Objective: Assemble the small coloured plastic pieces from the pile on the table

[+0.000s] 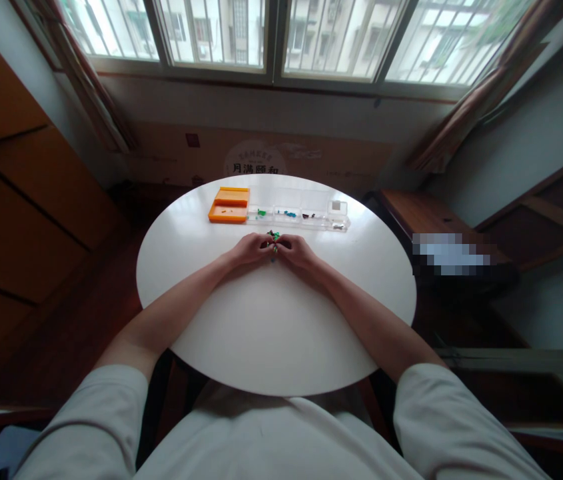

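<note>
Over the middle of the white oval table (271, 333), my left hand (254, 249) and my right hand (295, 251) meet with fingertips pinched together. Between them is a small figure of green and dark pieces (274, 237), which looks like a toy built from little bricks. Both hands appear to grip it, though the fingers cover much of it. Just beyond lie an orange box (228, 218) with its lid raised and a row of clear plastic compartments (298, 222). Green pieces (262, 213), blue pieces (290, 214) and dark pieces (307, 216) sit in separate compartments.
A clear lidded compartment (338, 207) with pale pieces ends the row on the right. Beyond the table's right edge stands a wooden bench (401, 203) bearing a blurred pale item. A printed cardboard panel (351, 157) leans below the window. Wooden cabinets (26, 200) line the left.
</note>
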A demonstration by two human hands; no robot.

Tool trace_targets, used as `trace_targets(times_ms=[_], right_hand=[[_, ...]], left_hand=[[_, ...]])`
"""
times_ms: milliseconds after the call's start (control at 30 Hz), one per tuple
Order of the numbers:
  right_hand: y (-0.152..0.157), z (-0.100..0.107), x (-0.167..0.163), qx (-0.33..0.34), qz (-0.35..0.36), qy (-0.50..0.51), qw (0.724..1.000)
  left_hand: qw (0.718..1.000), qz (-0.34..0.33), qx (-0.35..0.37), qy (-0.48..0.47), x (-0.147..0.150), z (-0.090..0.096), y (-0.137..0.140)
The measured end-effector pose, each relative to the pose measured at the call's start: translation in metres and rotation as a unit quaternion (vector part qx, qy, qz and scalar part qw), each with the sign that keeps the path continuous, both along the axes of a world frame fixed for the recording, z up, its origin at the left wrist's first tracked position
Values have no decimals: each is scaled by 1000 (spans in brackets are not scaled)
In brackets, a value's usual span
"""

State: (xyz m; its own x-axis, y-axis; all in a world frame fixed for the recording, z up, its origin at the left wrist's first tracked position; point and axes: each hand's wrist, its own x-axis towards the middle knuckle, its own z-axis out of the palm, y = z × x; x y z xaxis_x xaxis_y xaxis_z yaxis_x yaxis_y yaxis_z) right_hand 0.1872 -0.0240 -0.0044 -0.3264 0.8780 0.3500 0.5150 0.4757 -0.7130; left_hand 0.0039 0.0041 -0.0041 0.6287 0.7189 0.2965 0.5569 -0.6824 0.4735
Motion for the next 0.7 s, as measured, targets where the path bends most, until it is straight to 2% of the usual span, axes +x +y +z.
trace_targets(times_ms=[700], right_hand=[[2, -2, 0, -10, -13, -5, 1000]], left_hand=[[1000, -3, 2, -3, 0, 1, 0]])
